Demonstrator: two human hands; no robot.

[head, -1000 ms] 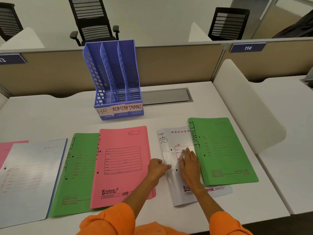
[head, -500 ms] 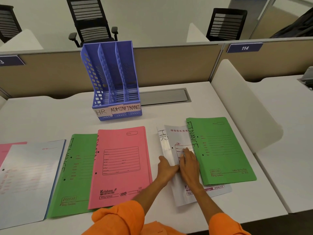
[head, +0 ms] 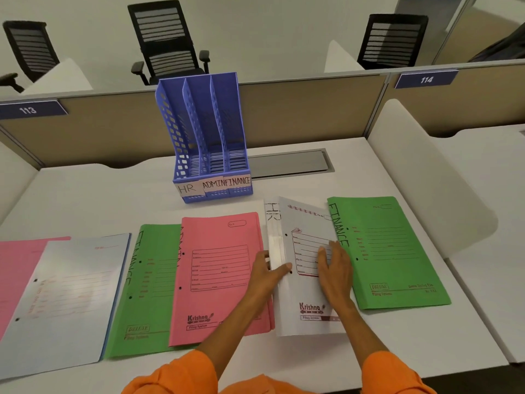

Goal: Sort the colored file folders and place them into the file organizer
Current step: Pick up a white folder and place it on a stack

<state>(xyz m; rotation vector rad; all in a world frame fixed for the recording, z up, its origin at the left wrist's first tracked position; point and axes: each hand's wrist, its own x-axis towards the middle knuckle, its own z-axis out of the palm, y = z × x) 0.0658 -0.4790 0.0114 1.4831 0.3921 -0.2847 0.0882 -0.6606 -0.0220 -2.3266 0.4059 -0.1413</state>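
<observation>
A white folder (head: 305, 291) marked HR lies on the desk between a pink ADMIN folder (head: 218, 277) and a green FINANCE folder (head: 389, 251). My left hand (head: 267, 275) grips the white folder's left spine edge, which is lifted off the desk. My right hand (head: 333, 268) rests flat on its cover. The blue file organizer (head: 208, 137) stands behind, with slots labelled HR, ADMIN and FINANCE, all empty. Further left lie another green FINANCE folder (head: 142, 291), a pale blue folder (head: 65, 297) and a pink folder (head: 17, 268).
A grey cable hatch (head: 289, 163) sits in the white desk (head: 93, 200) behind the folders. A white curved divider (head: 420, 172) borders the desk on the right. A beige partition and black office chairs stand beyond.
My left hand has moved from the pink folder's edge onto the white folder's spine and lifted it. The white folder has shifted left and straightened. My right hand stays on its cover.
</observation>
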